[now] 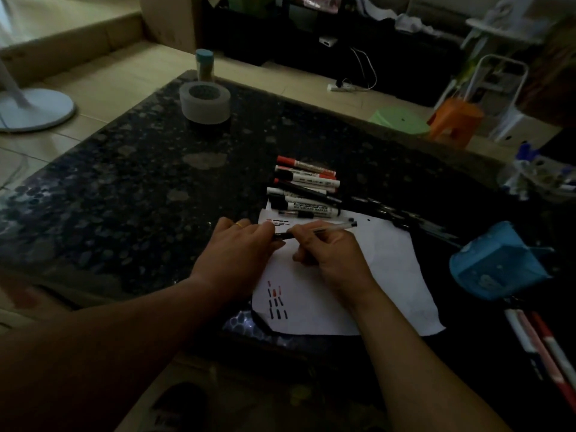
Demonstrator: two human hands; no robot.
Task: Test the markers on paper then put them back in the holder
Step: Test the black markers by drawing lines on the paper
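From the head camera, the person's two bare forearms reached out over a dark speckled stone table (124, 182), and both hands met above a white sheet of paper (392, 275) lying near its front edge. The right hand (330, 257) had its fingers curled round a slim clear-barrelled pen (335, 227), which lay nearly level above the sheet with its dark rear end pointing to the right. The left hand (237, 244), with a thin gold ring (238, 225) on one finger, pinched the pen's dark front end between its fingertips; whether that part was a cap or the tip itself could not be told. Short red and black test strokes (276, 299) stood in rows on the near left part of the paper, and a few more showed at its far edge. Just beyond the sheet lay a heap of whiteboard markers (305, 188), red-capped and black-capped, partly overlapping the paper's far edge. A blue plastic holder (495, 263) sat tilted to the right of the sheet, its contents not discernible. Two red-and-white markers (542, 344) lay at the right edge. Farther back on the table stood a grey roll of tape (205, 102).
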